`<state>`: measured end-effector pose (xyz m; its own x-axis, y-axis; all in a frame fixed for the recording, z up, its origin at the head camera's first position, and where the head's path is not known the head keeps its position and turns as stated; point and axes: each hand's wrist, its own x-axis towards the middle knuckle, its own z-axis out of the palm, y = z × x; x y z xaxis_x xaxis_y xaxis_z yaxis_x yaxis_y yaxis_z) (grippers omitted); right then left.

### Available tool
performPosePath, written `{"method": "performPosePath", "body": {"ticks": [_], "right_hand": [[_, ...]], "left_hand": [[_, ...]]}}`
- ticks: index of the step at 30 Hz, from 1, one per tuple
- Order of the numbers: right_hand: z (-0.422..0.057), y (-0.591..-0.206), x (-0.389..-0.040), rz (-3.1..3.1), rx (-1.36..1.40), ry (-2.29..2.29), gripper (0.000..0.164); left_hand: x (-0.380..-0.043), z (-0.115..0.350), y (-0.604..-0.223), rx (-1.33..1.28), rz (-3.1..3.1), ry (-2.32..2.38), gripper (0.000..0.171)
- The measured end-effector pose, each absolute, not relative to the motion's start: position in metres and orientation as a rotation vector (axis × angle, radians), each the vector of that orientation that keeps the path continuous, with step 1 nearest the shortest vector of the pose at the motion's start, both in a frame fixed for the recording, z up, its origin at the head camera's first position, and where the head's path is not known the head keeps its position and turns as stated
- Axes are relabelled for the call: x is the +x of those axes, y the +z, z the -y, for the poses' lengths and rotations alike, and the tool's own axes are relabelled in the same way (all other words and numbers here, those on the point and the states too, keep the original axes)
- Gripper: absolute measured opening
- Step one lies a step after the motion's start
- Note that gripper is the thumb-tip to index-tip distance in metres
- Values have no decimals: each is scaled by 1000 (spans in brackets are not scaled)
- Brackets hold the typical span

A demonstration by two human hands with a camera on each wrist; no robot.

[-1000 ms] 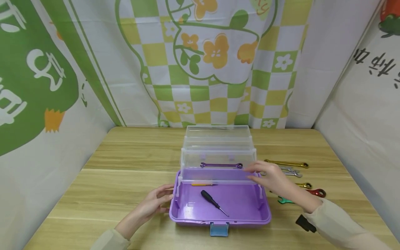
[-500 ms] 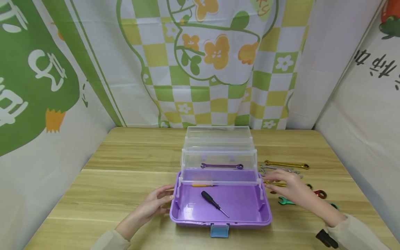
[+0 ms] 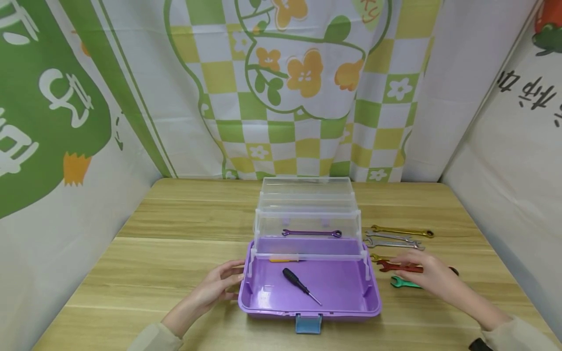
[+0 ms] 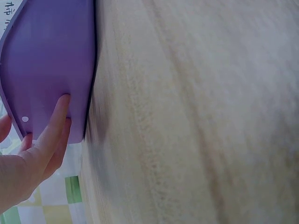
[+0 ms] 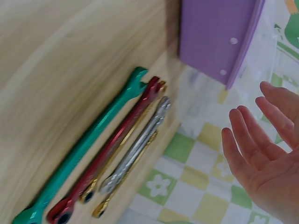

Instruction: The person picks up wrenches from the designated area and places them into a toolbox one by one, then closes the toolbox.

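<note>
Toolbox (image 3: 338,290) likely braced against sliding by left hand (image 3: 213,286), fingers extended, gripping nothing; right hand (image 3: 425,270) above red wrench (image 3: 395,266), fingers loose, empty.

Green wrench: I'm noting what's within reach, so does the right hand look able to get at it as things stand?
Probably yes. The right hand looks empty and is close by; the right wrist view shows the green wrench beside the red wrench, with nothing lying on top.
</note>
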<state>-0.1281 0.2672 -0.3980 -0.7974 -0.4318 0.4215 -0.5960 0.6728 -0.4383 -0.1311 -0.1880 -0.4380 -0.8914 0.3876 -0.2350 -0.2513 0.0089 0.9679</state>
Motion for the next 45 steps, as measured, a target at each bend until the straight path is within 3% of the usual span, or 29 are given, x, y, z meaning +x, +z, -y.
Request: {"method": "performPosePath", "body": {"ticks": [13, 29, 45], "right_hand": [[-291, -415, -125, 2777, 677, 833, 24], [-314, -439, -132, 2818, 796, 879, 26], [-324, -447, -138, 3047, 658, 868, 25]], "left_hand": [[-131, 188, -438, 145, -1857, 1931, 57], [-131, 189, -439, 150, -1854, 1928, 57], [-132, 189, -442, 129, -1857, 1920, 59]]}}
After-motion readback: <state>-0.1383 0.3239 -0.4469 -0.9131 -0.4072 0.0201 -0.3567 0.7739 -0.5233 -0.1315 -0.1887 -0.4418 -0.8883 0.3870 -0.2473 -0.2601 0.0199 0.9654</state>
